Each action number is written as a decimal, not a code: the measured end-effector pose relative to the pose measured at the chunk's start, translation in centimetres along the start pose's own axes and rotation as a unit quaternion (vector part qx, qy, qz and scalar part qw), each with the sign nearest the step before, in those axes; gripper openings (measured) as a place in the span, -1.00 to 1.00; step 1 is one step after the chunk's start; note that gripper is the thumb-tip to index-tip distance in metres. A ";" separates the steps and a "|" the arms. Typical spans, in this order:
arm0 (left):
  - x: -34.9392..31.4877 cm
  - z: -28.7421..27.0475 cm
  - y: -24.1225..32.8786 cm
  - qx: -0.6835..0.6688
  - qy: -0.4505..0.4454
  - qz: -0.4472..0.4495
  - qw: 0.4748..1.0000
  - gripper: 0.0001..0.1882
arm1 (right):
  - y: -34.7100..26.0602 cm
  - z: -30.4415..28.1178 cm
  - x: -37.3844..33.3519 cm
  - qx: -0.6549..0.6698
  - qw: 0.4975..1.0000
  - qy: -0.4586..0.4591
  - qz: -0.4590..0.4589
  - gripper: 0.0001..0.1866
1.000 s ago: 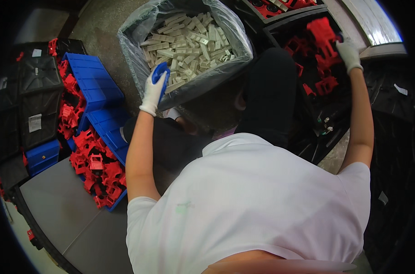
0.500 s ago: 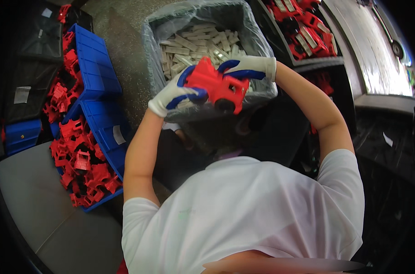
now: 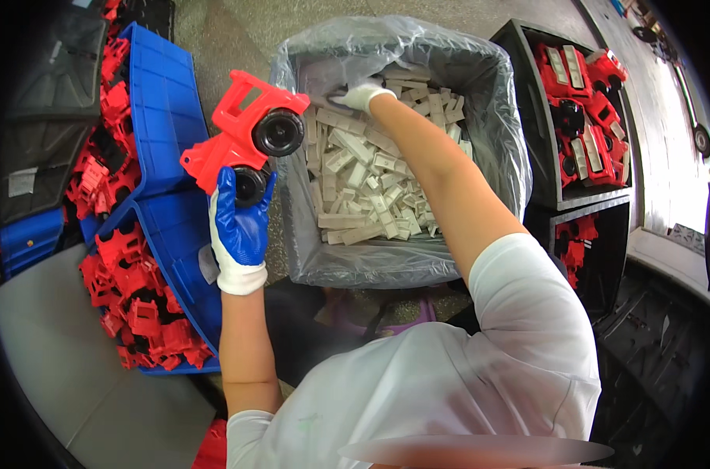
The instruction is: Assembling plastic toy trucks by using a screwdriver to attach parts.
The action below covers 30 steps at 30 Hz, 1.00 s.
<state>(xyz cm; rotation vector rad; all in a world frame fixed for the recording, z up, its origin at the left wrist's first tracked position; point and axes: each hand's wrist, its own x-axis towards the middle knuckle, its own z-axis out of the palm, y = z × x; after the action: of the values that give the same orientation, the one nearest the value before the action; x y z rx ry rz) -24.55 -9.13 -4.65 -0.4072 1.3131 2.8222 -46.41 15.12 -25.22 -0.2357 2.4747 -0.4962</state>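
Observation:
My left hand (image 3: pixel 241 227), in a white glove with a blue palm, grips a red toy truck body (image 3: pixel 237 125) by its lower end. Two black wheels show on the truck's side. It is held up between the blue bins and the lined crate. My right hand (image 3: pixel 363 95), gloved the same way, reaches into the far left part of a crate lined with clear plastic (image 3: pixel 386 270). Under it lie many whitish plastic strips (image 3: pixel 355 156). Its fingertips are among the strips, and whether they hold one is hidden.
Blue bins (image 3: pixel 163 109) on the left hold piled red truck bodies (image 3: pixel 144 316). To the right, a black crate (image 3: pixel 519 47) holds red trucks with pale strips on them (image 3: pixel 589 152). A lower black crate (image 3: pixel 605 250) holds more red parts. A purple stool (image 3: pixel 409 316) stands near me.
Both hands were on the truck over the crate. Now my left hand alone has carried it left, and my right hand has let go and gone down into the strips. The view has shifted.

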 end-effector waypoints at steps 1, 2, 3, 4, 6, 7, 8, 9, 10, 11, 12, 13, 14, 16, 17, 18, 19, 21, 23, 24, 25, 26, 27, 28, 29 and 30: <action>-0.9 -1.1 0.9 0.010 0.027 0.008 1.000 -0.56 | -3.0 -0.1 -0.2 0.003 0.999 -0.054 0.000 -0.13; -0.7 -1.1 1.0 -0.003 0.013 0.007 1.000 -0.56 | -2.8 0.0 -0.2 -0.016 0.997 -0.078 0.004 -0.13; -0.5 -1.2 0.8 -0.017 -0.002 0.006 1.000 -0.56 | -2.4 0.1 -0.6 -0.036 0.994 -0.100 0.010 -0.14; -0.2 -1.3 0.8 -0.038 -0.016 0.003 0.999 -0.60 | -1.6 1.0 -1.5 -0.075 0.994 -0.061 -0.049 -0.14; 0.2 -1.0 0.5 -0.030 -0.007 0.009 0.999 -0.63 | -1.4 2.8 -4.5 -0.101 0.992 -0.057 -0.050 -0.16; 0.3 -0.4 0.7 -0.017 -0.009 0.011 1.000 -0.66 | -0.5 2.9 -6.0 -0.072 0.993 -0.053 -0.074 -0.20; 0.1 -0.2 0.7 -0.013 -0.024 0.010 1.000 -0.70 | -0.1 3.0 -7.5 -0.081 0.991 -0.074 -0.073 -0.21; 0.3 0.0 0.5 -0.018 -0.024 0.011 0.999 -0.70 | 0.2 3.2 -9.2 -0.091 0.989 -0.094 -0.072 -0.23; 0.3 0.0 0.4 -0.008 -0.028 0.017 0.999 -0.70 | 0.2 3.9 -11.5 -0.077 0.987 -0.128 -0.059 -0.23; 0.4 0.1 0.2 0.002 -0.034 0.022 0.999 -0.70 | 0.3 4.4 -14.0 -0.064 0.984 -0.160 -0.045 -0.23; 0.3 0.1 0.2 -0.004 -0.034 0.022 0.999 -0.70 | 0.0 4.6 -17.6 -0.090 0.977 -0.160 -0.112 -0.22; 0.5 0.1 0.1 -0.006 -0.037 0.019 0.999 -0.70 | -0.4 4.5 -20.9 -0.115 0.965 -0.158 -0.177 -0.21; 0.8 0.2 -0.3 -0.008 -0.040 0.015 0.999 -0.70 | -0.9 4.2 -22.9 -0.128 0.960 -0.203 -0.142 -0.16; 1.0 0.7 -0.8 -0.012 -0.044 0.006 0.999 -0.70 | 0.0 4.3 -24.4 -0.164 0.934 -0.256 -0.187 -0.26; 0.7 0.9 -0.5 -0.004 -0.046 0.006 0.999 -0.70 | -1.0 1.9 -24.2 -0.102 0.959 -0.227 -0.134 -0.28; 0.3 0.9 -0.3 0.006 -0.046 0.006 0.999 -0.70 | -1.7 -0.7 -23.4 -0.038 0.976 -0.198 -0.082 -0.30; 0.1 0.7 -0.7 0.003 -0.048 0.004 0.999 -0.70 | 1.4 -1.0 -20.2 -0.061 0.989 -0.113 -0.078 -0.31; 0.1 -1.6 -1.1 -0.003 -0.074 0.029 0.997 -0.68 | 5.5 -2.2 -12.4 -0.121 0.991 0.031 0.040 -0.30; 0.1 -1.7 -1.0 0.016 -0.060 0.008 0.998 -0.66 | 9.3 -4.2 -6.5 -0.134 0.985 0.008 0.111 -0.22; 0.7 0.0 -1.6 0.004 -0.066 0.002 0.998 -0.65 | 14.6 -3.2 -4.5 -0.136 0.980 0.072 0.127 -0.17; 1.3 1.8 -2.4 -0.009 -0.073 -0.007 0.997 -0.64 | 19.5 -1.9 -3.8 -0.141 0.970 0.136 0.146 -0.12; 0.5 1.8 -1.6 0.014 -0.032 -0.010 0.999 -0.61 | 16.4 -0.7 -2.8 -0.059 0.984 0.083 0.145 -0.04; 0.5 0.8 -0.9 0.027 -0.016 -0.005 1.000 -0.61 | 14.0 -1.1 -1.6 -0.051 0.988 0.072 0.129 -0.04; 0.2 0.5 -0.3 0.017 -0.014 -0.003 1.000 -0.60 | 12.2 -2.6 -2.5 0.031 0.989 -0.067 0.124 0.04; -0.2 0.4 0.1 0.006 -0.014 -0.002 1.000 -0.59 | 11.1 -2.8 -3.2 0.111 0.965 -0.203 0.120 0.11; -0.6 0.6 0.6 0.011 -0.019 0.001 1.000 -0.62 | 11.5 0.6 -2.8 0.056 0.982 -0.142 0.107 0.16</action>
<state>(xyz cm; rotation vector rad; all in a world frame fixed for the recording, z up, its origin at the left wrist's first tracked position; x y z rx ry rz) -24.21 -9.02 -3.66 -0.3509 1.3371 2.8008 -44.42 26.22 -28.75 0.0076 2.1549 -0.4728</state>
